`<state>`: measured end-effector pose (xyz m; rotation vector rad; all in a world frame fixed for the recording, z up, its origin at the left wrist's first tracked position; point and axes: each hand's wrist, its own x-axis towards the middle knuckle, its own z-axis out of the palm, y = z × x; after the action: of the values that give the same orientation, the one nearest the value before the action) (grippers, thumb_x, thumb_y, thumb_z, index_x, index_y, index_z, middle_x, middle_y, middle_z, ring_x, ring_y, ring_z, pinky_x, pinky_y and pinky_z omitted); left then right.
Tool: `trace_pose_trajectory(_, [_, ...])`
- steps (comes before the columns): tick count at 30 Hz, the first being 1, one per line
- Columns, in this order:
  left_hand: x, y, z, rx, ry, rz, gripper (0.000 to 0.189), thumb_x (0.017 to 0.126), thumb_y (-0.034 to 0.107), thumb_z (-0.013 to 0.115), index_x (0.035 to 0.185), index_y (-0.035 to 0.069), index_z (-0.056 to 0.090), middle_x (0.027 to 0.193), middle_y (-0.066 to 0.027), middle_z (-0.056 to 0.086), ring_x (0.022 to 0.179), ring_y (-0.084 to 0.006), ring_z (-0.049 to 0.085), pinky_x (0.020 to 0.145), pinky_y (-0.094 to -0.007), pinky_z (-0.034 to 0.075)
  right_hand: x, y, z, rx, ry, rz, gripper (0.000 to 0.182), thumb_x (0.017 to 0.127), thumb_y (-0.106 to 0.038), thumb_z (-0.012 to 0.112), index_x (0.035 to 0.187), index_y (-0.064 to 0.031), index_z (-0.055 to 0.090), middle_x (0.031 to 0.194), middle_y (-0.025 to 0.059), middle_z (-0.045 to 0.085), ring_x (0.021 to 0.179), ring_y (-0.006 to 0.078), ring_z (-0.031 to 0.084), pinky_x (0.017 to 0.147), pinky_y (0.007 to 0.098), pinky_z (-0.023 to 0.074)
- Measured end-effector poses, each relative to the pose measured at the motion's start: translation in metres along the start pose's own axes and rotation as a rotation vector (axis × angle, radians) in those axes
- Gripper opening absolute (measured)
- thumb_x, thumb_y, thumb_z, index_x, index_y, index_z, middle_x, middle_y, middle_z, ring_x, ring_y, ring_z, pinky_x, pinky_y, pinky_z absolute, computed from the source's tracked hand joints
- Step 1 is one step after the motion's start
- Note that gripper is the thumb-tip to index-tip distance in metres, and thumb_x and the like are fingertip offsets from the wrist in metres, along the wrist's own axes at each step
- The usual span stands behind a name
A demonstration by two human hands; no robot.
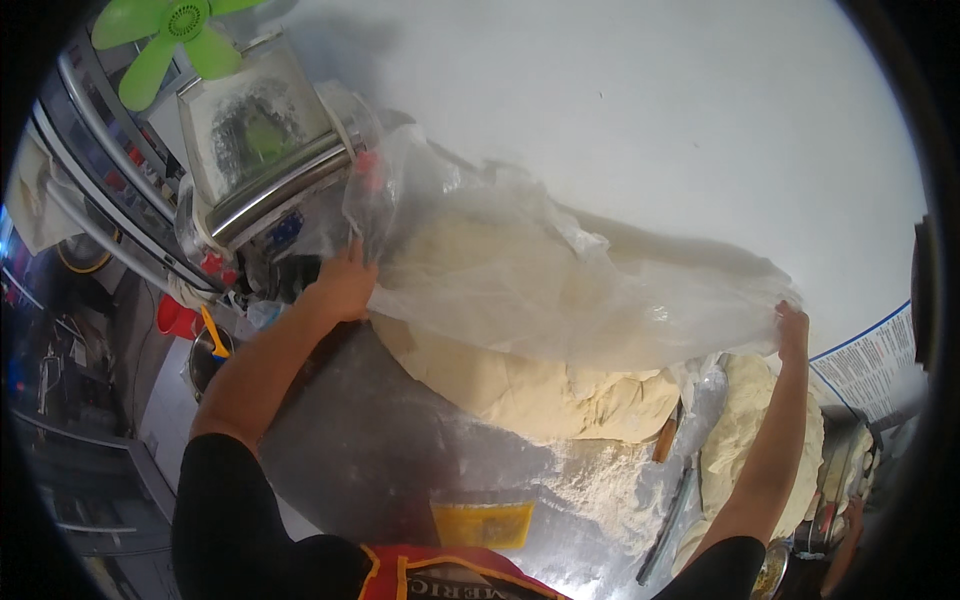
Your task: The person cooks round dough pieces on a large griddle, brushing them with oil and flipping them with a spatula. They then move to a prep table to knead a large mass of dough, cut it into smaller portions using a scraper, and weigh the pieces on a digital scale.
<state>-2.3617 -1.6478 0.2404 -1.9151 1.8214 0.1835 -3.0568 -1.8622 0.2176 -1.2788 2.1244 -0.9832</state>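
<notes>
A clear plastic sheet (525,292) stretches between my two hands. My left hand (346,283) pinches its near left corner beside the dough roller machine, and my right hand (792,330) grips its far right end. Beneath and behind the film lies a large slab of pale dough (517,390), its front edge bare and folded at the right. The film blurs the rest of the slab. A wooden-handled tool (665,439) pokes out from under the dough's right end; its other end is hidden.
A dough roller machine (285,180) stands at left under a green fan (184,22). Loose flour (600,487) covers part of the metal worktop (360,435). More dough (750,442) lies under my right forearm. A yellow tub (484,523) sits near my apron; another person's hand (853,517) shows far right.
</notes>
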Motion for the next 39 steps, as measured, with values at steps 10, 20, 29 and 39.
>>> trace_pose_trajectory(10, [0.170, 0.037, -0.018, -0.063, 0.594, 0.041, 0.036, 0.083, 0.018, 0.053, 0.117, 0.006, 0.054, 0.111, -0.0127, 0.060, 0.102, -0.0280, 0.059, 0.082, -0.0407, 0.047, -0.178, -0.076, -0.093, 0.063, -0.037, -0.478, 0.044, 0.097, -0.031, 0.033, 0.135, -0.0104, 0.042, 0.125, 0.0093, 0.049, 0.101, 0.0199, 0.050, 0.084, 0.0268, 0.0411])
trace_pose_trajectory(20, [0.195, 0.034, -0.035, -0.239, 0.584, -0.361, 0.022, 0.082, 0.018, 0.054, 0.099, 0.010, 0.067, 0.101, -0.0086, 0.066, 0.094, -0.0265, 0.064, 0.077, -0.0407, 0.052, -0.132, 0.034, -0.134, -0.128, -0.045, -0.106, 0.039, 0.087, -0.028, 0.055, 0.105, 0.0068, 0.054, 0.089, 0.0098, 0.059, 0.075, 0.0199, 0.049, 0.070, 0.0361, 0.0404])
trace_pose_trajectory(29, [0.249, 0.011, -0.020, 0.012, 0.305, -0.304, 0.022, 0.084, 0.013, 0.050, 0.098, 0.007, 0.066, 0.103, -0.0105, 0.065, 0.096, -0.0264, 0.063, 0.079, -0.0415, 0.051, -0.014, 0.077, 0.028, -0.742, 0.340, -0.121, 0.043, 0.086, -0.036, 0.055, 0.117, -0.0068, 0.050, 0.108, 0.0183, 0.060, 0.100, 0.0368, 0.056, 0.086, 0.0465, 0.0437])
trace_pose_trajectory(39, [0.252, 0.127, -0.041, -0.507, 0.056, 0.534, 0.055, 0.095, 0.048, 0.027, 0.135, 0.013, 0.040, 0.138, -0.0105, 0.038, 0.128, -0.0260, 0.033, 0.107, -0.0368, 0.024, -0.126, -0.097, 0.204, -0.246, -0.947, -0.597, 0.054, 0.096, -0.042, 0.028, 0.136, -0.0078, 0.036, 0.140, 0.0103, 0.037, 0.134, 0.0255, 0.023, 0.111, 0.0361, 0.0169])
